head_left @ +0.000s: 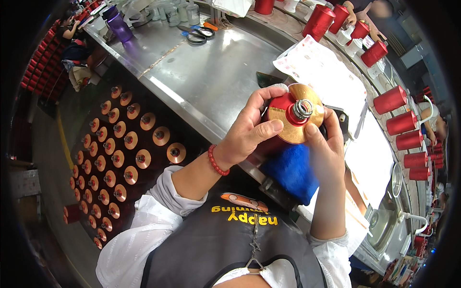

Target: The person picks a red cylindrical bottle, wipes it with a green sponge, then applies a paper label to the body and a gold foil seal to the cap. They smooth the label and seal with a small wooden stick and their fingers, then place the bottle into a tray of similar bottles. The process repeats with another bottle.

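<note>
Between my hands is a red bottle, its ringed, clear neck (302, 109) tilted up toward me. A round gold paper collar (288, 132) fits around the neck and lies over the red shoulder, with a gap where its ends part at the upper left. My left hand (249, 127) is closed on the bottle and collar from the left, thumb on the gold paper. From the right, my right hand (329, 144) grips the collar's edge, its thumb pressed near the lower right. The bottle's body is mostly hidden behind the collar. Just below sits a blue fluffy cloth (290, 173).
Rows of gold-collared red bottles (142, 158) stand low at the left. Scissors (197, 34), a purple cup (117, 24) and glass jars (172, 13) lie toward the metal table's (211, 67) far end. White sheets (319, 62) and a curved line of red bottles (390, 100) flank my right.
</note>
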Demonstrator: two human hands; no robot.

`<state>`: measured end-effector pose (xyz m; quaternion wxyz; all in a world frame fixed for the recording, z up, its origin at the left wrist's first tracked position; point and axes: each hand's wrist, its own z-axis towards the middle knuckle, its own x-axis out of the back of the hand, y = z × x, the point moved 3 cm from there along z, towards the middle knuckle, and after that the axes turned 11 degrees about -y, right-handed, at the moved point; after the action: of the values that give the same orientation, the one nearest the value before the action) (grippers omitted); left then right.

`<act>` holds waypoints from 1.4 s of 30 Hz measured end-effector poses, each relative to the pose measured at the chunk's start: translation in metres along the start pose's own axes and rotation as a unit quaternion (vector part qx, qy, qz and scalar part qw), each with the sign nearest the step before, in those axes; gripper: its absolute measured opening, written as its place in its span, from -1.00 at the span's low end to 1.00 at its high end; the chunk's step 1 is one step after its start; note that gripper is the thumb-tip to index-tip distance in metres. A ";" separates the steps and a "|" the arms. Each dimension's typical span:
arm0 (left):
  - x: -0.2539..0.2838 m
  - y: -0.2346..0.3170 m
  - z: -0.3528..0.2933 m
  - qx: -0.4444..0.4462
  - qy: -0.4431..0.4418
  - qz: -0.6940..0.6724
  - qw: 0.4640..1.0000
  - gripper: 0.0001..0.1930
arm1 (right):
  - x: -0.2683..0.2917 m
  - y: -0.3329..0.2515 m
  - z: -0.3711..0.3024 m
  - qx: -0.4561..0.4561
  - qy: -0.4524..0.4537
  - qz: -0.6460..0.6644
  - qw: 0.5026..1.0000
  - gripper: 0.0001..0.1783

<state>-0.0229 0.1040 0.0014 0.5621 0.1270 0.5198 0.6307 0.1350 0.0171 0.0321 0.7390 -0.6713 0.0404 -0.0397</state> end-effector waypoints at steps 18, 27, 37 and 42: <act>-0.008 0.000 -0.001 -0.008 0.003 0.009 1.000 -0.35 | -0.001 -0.005 -0.004 -0.014 -0.003 0.054 0.998 -0.58; -0.010 0.005 0.000 0.006 0.020 0.019 1.000 -0.37 | -0.001 -0.005 -0.003 -0.008 0.000 0.042 0.999 -0.61; -0.013 0.013 0.008 0.060 0.116 -0.072 0.989 -0.52 | 0.000 -0.003 -0.003 0.014 -0.004 -0.018 1.000 -0.52; -0.006 0.012 0.012 0.057 0.128 -0.118 0.983 -0.55 | 0.000 0.001 -0.002 0.013 0.003 -0.005 1.000 -0.53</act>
<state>-0.0188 0.1077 0.0186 0.5529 0.0149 0.6344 0.5400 0.1350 0.0152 0.0305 0.7476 -0.6614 0.0389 -0.0462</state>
